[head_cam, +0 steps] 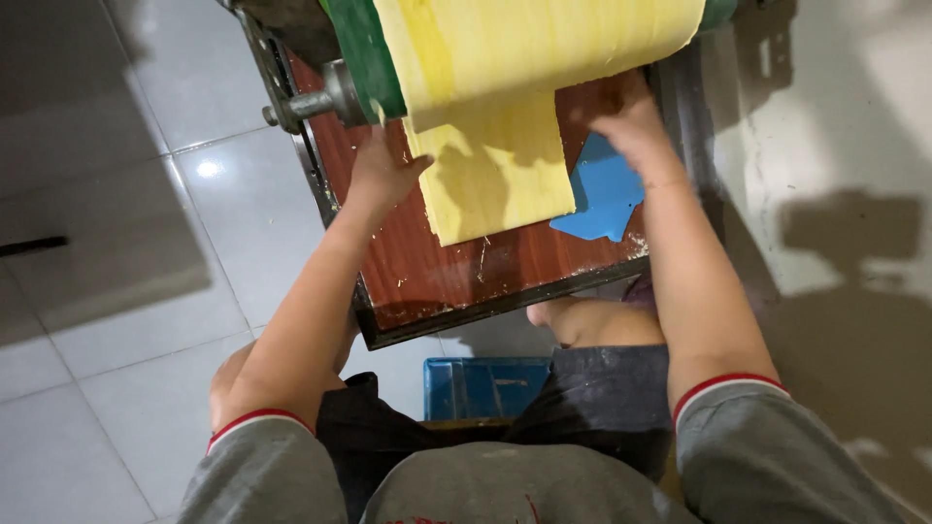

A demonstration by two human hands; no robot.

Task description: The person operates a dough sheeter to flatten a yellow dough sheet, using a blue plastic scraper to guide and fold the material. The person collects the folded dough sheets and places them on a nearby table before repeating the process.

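A wide yellow dough sheet point(500, 165) hangs from a thick yellow roll point(544, 44) on a machine roller and lies on a reddish-brown wooden board point(437, 272). My left hand point(383, 170) rests at the sheet's left edge, fingers touching it just below the roll. My right hand point(626, 116) reaches under the roll at the sheet's right side; its fingers are partly hidden. A blue plastic scraper point(602, 199) lies on the board beside my right wrist.
The roller has a green end cap point(364, 58) and a metal axle point(301, 105) sticking out to the left. A blue crate point(485, 386) sits on the white tiled floor between my knees. A pale wall stands on the right.
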